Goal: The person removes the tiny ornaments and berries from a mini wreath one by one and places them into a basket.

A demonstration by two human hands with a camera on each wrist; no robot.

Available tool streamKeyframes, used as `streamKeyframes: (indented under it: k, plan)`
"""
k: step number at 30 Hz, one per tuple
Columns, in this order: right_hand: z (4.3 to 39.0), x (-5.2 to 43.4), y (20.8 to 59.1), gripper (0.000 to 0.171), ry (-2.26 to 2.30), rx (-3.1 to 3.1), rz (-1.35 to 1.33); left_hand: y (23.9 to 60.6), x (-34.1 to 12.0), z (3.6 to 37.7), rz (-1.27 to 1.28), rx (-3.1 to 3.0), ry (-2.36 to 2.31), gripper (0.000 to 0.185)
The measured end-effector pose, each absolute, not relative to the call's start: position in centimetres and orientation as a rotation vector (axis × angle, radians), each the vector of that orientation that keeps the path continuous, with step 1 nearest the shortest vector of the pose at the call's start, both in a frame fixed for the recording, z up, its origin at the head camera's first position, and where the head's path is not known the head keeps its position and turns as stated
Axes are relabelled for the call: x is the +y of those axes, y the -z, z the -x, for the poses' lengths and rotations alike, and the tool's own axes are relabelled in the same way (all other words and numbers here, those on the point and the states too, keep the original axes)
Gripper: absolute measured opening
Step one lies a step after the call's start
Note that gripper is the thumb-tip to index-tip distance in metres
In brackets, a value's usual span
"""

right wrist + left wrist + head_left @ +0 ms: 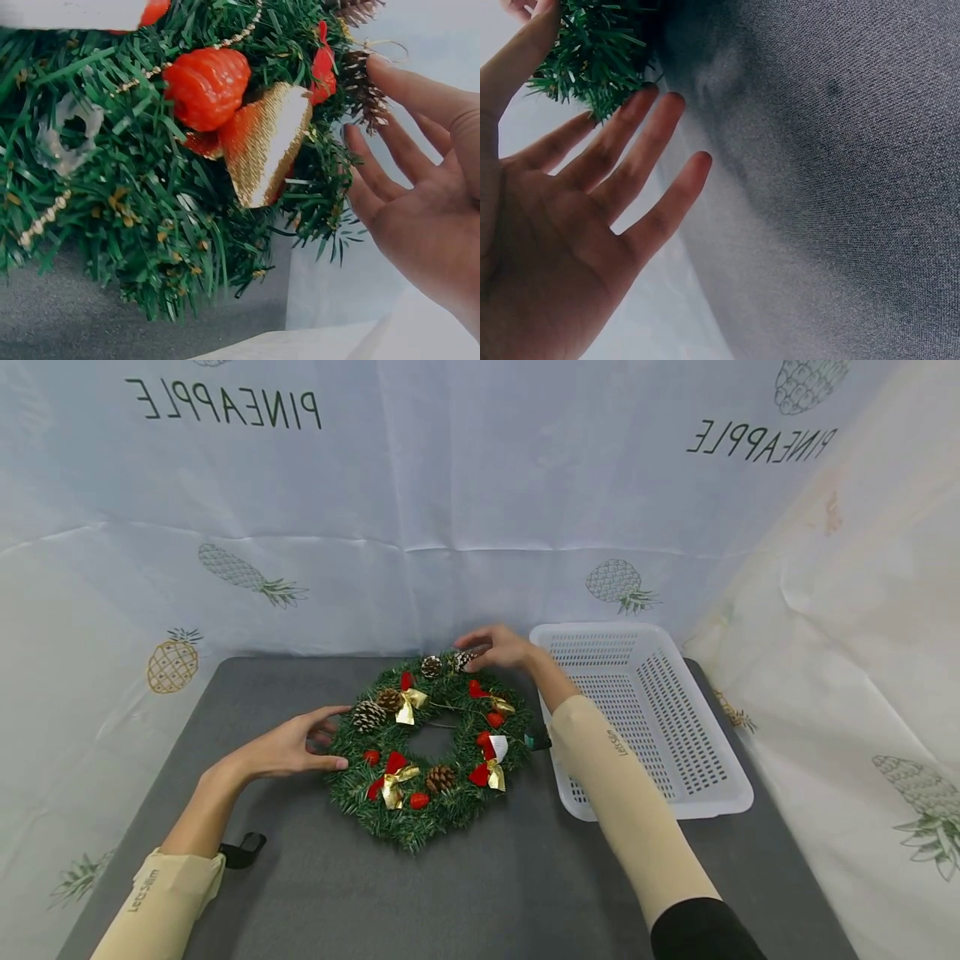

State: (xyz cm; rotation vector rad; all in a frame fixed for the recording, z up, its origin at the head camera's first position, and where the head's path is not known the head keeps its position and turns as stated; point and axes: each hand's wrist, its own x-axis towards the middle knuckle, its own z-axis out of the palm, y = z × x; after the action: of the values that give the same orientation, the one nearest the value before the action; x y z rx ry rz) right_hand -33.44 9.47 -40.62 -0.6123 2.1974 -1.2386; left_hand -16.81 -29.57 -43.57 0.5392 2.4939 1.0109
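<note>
lying flat, wreath (429, 747) faces up

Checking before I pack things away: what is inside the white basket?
The white basket shows only its bare perforated floor; the right forearm covers part of its near left wall.

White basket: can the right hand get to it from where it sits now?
Probably yes. The right hand rests open at the far edge of the wreath, and the white basket stands just to its right on the table, open-topped, with nothing between them.
</note>
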Motion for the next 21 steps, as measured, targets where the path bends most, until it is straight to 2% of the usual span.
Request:
streamKeyframes:
  k: [21]
  plan:
    - [32.84, 9.47, 41.12, 0.05, 1.24, 2.286, 0.619, 43.62, -29.47, 16.81, -0.545, 2.5, -1.004, 0.092]
